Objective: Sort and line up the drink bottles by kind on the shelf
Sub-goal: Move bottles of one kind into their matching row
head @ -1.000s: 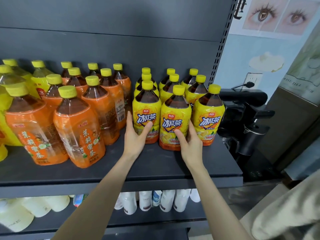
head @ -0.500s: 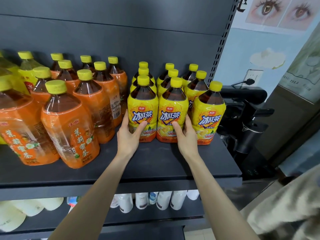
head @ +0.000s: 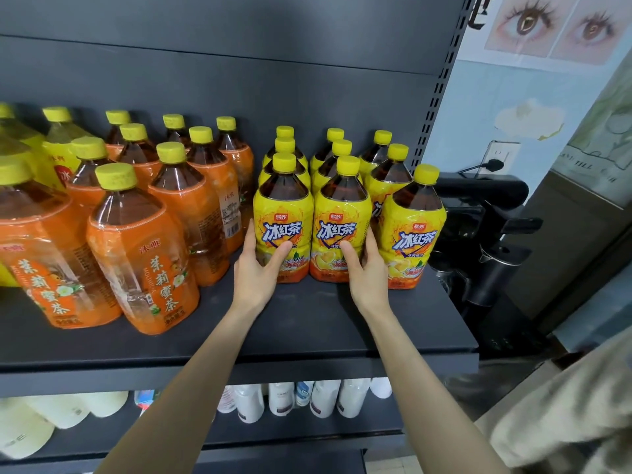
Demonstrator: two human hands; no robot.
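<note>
The middle front yellow bottle stands upright on the dark shelf, and everything here is placed from it. The right hand grips it low down. The thumb lies across the front of the label and the fingers curl round its right side, in the gap before the right front yellow bottle, which stands just to its right. Touching its left side is the left front yellow bottle, gripped low by the left hand in the mirror manner (thumb on the label, fingers round the outer side). Behind it, more yellow bottles run in three rows toward the shelf's back panel. Further to its left, past a narrow gap, stand the orange-label bottles, several deep, the front ones nearer the shelf edge than it is. Below it, white bottles line the lower shelf. To its right, off the shelf, is a black appliance.
</note>
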